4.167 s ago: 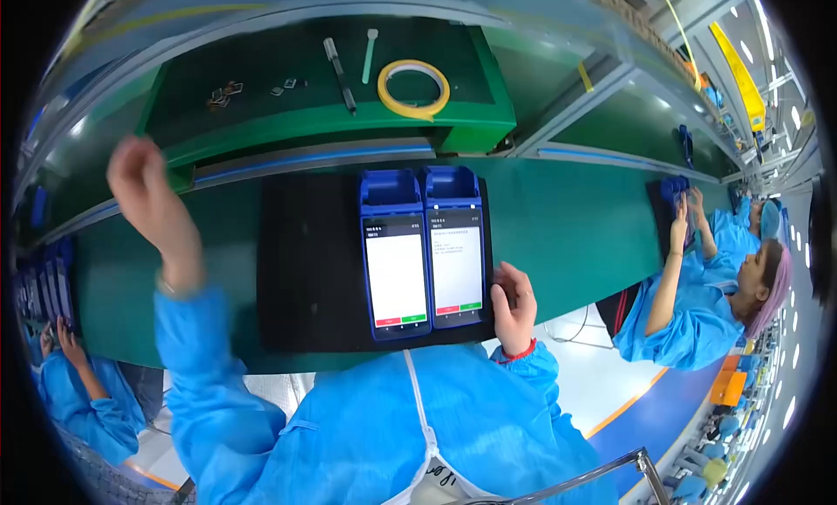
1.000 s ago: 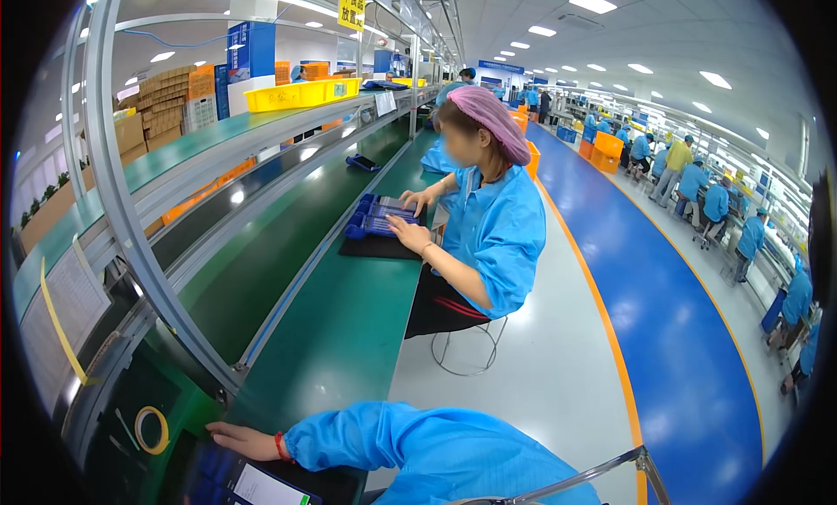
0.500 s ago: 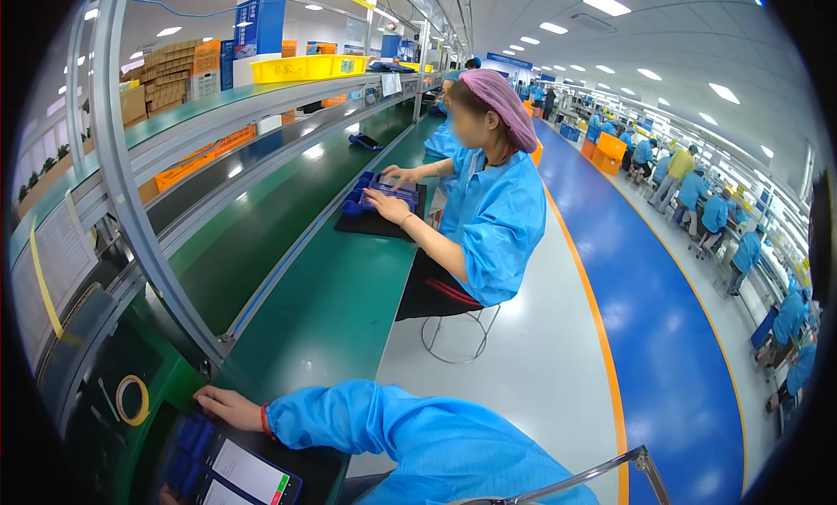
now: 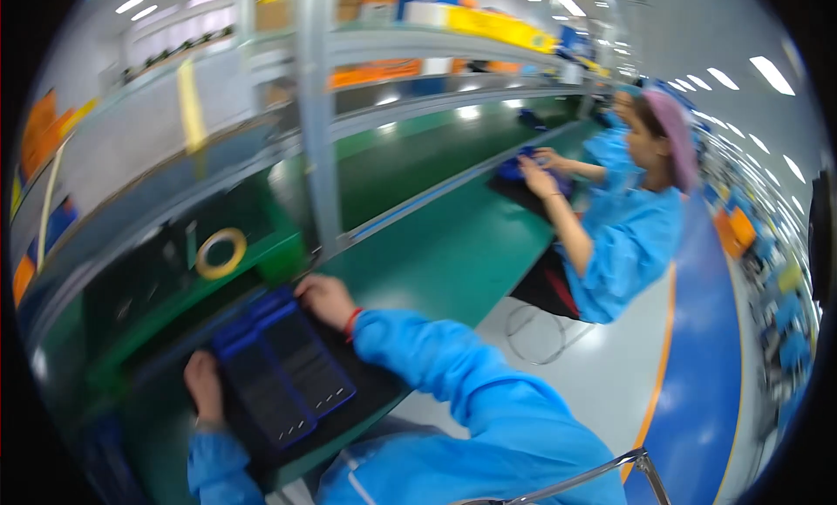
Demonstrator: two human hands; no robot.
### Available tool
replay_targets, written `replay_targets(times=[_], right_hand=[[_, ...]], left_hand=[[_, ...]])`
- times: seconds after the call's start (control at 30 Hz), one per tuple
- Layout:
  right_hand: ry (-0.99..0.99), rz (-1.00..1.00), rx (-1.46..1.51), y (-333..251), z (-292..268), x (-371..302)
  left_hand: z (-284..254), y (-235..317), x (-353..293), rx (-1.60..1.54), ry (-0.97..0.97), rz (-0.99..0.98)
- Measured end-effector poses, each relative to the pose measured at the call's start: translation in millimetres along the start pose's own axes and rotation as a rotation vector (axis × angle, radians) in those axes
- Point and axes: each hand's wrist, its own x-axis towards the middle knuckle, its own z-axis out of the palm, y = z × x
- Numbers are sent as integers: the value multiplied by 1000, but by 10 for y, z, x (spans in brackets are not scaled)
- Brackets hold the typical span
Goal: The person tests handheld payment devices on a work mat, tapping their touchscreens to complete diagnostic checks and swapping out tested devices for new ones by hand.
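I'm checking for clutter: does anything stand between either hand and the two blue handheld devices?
Nothing visible does. The left hand is beside the left device, the right hand by the upper corner of the right device; blur hides any contact. The tape roll lies apart.

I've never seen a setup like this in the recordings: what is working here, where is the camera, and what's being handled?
There is no machine, just a person's two bare hands. The camera is worn on their head; its wide lens bends straight edges, and this picture is blurred. On a black mat on the green bench lie two blue handheld devices, side by side. The left hand is by their left edge, the right hand near their upper right corner; blur hides whether either touches. Beyond, a yellow tape roll lies on a raised stand. The co-worker at right is someone else.
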Motion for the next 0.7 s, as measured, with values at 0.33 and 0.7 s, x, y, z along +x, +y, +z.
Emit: replay_targets(times=[0.33,0.7], right_hand=[[-301,198,116,-506,-246,-590],[-88,-242,-486,-882,-191,-1601]], left_hand=[[230,1044,-868,-446,-39,-451],[322,1245,-1253,-336,-235,-168]])
